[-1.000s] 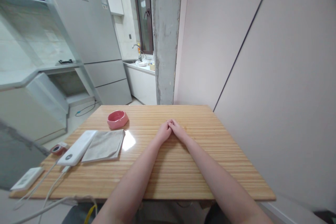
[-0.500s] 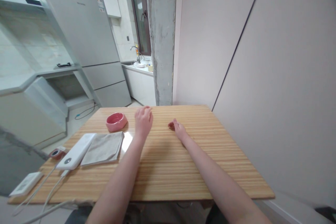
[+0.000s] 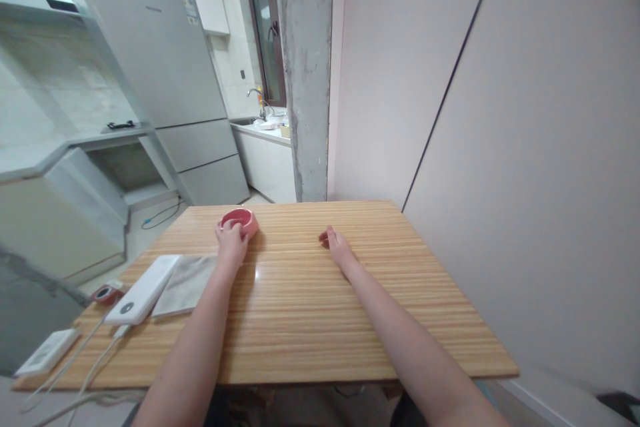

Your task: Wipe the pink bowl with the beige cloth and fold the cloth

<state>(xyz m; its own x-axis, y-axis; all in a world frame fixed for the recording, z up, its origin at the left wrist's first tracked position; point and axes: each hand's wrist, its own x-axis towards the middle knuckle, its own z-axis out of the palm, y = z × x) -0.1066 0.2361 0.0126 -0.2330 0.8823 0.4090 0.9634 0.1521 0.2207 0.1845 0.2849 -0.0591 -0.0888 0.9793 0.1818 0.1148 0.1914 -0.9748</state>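
Our hands are apart now: a second ago they rested clasped in the middle of the table (image 3: 320,320), and since then our left hand (image 3: 231,245) has swung out to the left and landed on the pink bowl (image 3: 240,220). The bowl sits near the far edge, a touch further right than before, our fingers curled round its near rim in a grip. Our right hand (image 3: 338,247) stays flat on the wood, fingers loosely together, holding nothing. The grey cloth (image 3: 186,276) and white power bank (image 3: 143,289) lie untouched beside our forearm.
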